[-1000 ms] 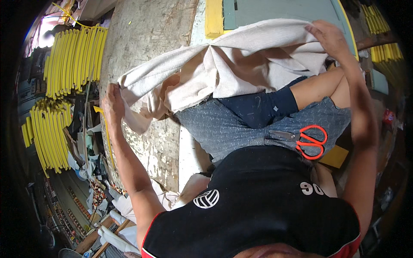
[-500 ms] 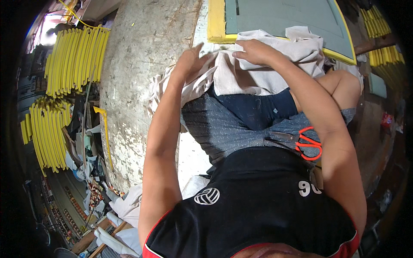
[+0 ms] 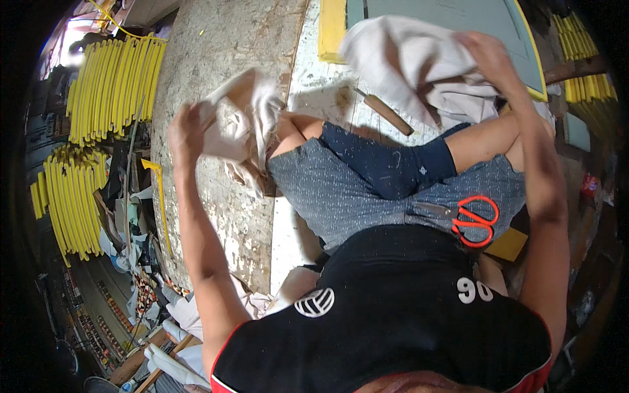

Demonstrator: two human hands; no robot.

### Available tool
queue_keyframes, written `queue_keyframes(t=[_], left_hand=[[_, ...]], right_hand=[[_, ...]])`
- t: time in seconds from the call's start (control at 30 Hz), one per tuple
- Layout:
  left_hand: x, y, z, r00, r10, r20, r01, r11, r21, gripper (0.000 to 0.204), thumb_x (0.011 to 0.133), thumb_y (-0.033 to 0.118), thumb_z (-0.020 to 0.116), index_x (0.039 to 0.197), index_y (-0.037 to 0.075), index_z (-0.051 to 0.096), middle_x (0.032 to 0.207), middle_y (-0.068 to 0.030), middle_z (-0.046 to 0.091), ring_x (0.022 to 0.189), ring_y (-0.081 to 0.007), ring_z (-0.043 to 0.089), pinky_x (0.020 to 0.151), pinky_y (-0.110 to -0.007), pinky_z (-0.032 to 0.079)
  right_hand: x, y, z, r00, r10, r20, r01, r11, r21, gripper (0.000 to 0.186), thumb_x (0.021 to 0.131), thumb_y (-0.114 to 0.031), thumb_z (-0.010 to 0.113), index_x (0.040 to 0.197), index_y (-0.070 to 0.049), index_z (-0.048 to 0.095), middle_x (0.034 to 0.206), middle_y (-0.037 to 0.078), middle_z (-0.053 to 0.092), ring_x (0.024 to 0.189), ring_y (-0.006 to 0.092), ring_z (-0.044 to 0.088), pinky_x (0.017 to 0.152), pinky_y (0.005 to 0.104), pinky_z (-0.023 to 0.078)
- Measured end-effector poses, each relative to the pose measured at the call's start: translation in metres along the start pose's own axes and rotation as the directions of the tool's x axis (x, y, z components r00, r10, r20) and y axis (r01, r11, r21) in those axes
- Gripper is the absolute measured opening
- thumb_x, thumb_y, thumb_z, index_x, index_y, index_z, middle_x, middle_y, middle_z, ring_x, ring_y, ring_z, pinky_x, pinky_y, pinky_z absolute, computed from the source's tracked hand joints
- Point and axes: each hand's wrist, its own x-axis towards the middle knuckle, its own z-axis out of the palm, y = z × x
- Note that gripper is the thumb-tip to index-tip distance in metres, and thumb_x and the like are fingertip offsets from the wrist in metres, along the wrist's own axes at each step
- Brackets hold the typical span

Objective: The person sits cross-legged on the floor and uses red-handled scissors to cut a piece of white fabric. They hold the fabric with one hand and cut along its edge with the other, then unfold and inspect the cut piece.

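My left hand (image 3: pixel 187 134) grips a bunched piece of off-white cloth (image 3: pixel 239 121), held up on the left by my knee. On the right, my right hand (image 3: pixel 488 59) is closed on the edge of another off-white cloth (image 3: pixel 419 62), which is blurred by motion and hangs over a grey-green panel. Between the two cloths a tool with a wooden handle (image 3: pixel 388 114) and a thin metal end lies on the worn board. Scissors with orange-red handles (image 3: pixel 475 221) rest on my lap, apart from both hands.
The grey-green panel has a yellow border (image 3: pixel 333 33) and lies at the far right. Stacks of yellow strips (image 3: pixel 114 92) stand at the left, with more at the far right. A yellow angled piece (image 3: pixel 157 196) lies along the board's left edge. Scraps clutter the lower left.
My hands have moved apart, left hand to the left and right hand to the right and up. The cloth between them has parted into two, uncovering the wooden-handled tool.
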Motion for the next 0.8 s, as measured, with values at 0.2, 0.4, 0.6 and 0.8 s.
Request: queue_keyframes(t=[0.2, 0.4, 0.6, 0.8], left_hand=[[-0.021, 0.021, -0.003, 1.0, 0.03, 0.002, -0.03, 0.99, 0.138, 0.031, 0.103, 0.031, 0.053, 0.087, 0.005, 0.059, 0.068, -0.023, 0.056, 0.058, -0.0354, 0.051, 0.054, -0.044, 0.042], [-0.021, 0.109, 0.045, 0.976, 0.217, 0.03, -0.216, 0.975, -0.05, 0.043, 0.091, 0.028, 0.07, 0.124, 0.003, 0.06, 0.121, -0.0197, 0.063, 0.113, -0.0362, 0.06, 0.094, -0.043, 0.048], [-0.001, 0.24, 0.079, 0.901, 0.403, 0.163, -0.141, 0.627, -0.767, 0.073, 0.086, 0.038, 0.077, 0.14, -0.003, 0.048, 0.125, -0.0188, 0.062, 0.119, -0.0225, 0.058, 0.1, -0.035, 0.046], [0.004, 0.265, 0.016, 0.956, 0.212, 0.203, 0.248, -0.214, -0.945, 0.045, 0.105, 0.034, 0.046, 0.125, -0.003, 0.058, 0.11, -0.0155, 0.069, 0.101, -0.0241, 0.069, 0.09, -0.037, 0.057]], right_hand=[[0.015, -0.051, -0.049, 0.924, 0.354, 0.145, -0.348, 0.935, -0.066, 0.035, 0.102, -0.032, 0.054, 0.095, 0.002, 0.06, 0.076, 0.016, 0.053, 0.073, 0.0185, 0.057, 0.071, 0.0309, 0.045], [0.071, -0.147, -0.099, 0.987, 0.118, 0.112, -0.142, 0.96, 0.239, 0.023, 0.095, -0.023, 0.065, 0.099, -0.002, 0.073, 0.073, 0.012, 0.067, 0.066, 0.018, 0.061, 0.059, 0.032, 0.05], [0.107, -0.201, -0.11, 0.941, -0.338, 0.007, 0.329, 0.921, 0.21, 0.022, 0.098, -0.03, 0.062, 0.098, -0.011, 0.075, 0.076, 0.002, 0.069, 0.066, 0.0105, 0.062, 0.059, 0.0256, 0.051], [0.091, -0.18, -0.103, 0.741, -0.288, -0.606, 0.293, 0.952, -0.094, 0.028, 0.095, -0.033, 0.064, 0.105, -0.008, 0.072, 0.086, 0.008, 0.071, 0.078, 0.0201, 0.067, 0.072, 0.0323, 0.055]])
